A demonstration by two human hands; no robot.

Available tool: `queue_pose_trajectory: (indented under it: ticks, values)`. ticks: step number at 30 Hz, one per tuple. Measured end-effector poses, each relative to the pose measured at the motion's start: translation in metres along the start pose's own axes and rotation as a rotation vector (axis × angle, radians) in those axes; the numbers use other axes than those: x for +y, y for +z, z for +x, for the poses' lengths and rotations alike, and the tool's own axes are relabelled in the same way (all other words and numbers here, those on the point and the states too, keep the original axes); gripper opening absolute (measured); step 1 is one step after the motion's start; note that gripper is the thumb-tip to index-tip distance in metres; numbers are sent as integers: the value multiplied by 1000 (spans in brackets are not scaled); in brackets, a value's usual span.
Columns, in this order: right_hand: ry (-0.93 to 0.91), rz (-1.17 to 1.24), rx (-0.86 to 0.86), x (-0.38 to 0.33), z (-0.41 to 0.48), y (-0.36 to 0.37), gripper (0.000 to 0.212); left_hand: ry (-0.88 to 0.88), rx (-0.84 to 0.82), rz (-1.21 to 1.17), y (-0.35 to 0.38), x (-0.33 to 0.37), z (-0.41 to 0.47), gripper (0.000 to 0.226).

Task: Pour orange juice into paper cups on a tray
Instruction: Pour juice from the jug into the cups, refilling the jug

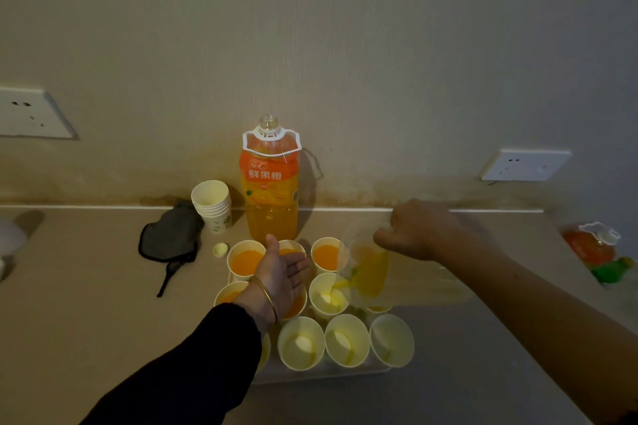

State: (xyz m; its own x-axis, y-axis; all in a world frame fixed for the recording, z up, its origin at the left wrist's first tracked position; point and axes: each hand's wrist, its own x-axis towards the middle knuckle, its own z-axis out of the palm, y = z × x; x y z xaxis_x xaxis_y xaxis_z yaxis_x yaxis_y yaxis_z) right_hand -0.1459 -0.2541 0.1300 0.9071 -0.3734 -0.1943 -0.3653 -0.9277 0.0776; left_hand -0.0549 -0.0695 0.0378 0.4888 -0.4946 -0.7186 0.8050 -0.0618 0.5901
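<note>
While pouring into middle-row cup [327, 297] at tray [321, 374] centre, gripping tilted clear pitcher [367, 272] by its top with right hand [414, 231], fingers curled round it. Filling step judged about half done. Left hand [283, 272] held flat, fingers straight, holding nothing, above filled cups [245, 260] from 9 to 12 o'clock. Front cups [347, 340] at 6 o'clock empty. Next: righting pitcher before brim, shifting toward 6. Uncapped bottle [271, 190] upright beyond 12.

Dim, warm, yellowish light, soft shadows on the wall [345, 45] (wide-angle bending at the edges), slightly grainy.
</note>
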Motion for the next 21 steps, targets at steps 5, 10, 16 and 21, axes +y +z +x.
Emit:
queue_pose_trajectory:
  ticks: [5,10,16,21]
  values:
    - [-4,-19,4,3,2,2,47,3,3,15,3,-1,2,86]
    - [-7,-26,8,5,1,4,48,8,-2,4,6,-3,3,85]
    - [-13,-14,15,5,0,5,47,14,-10,-4,11,-4,3,85]
    - [-25,-17,11,6,0,6,49,15,-10,-17,12,-5,3,85]
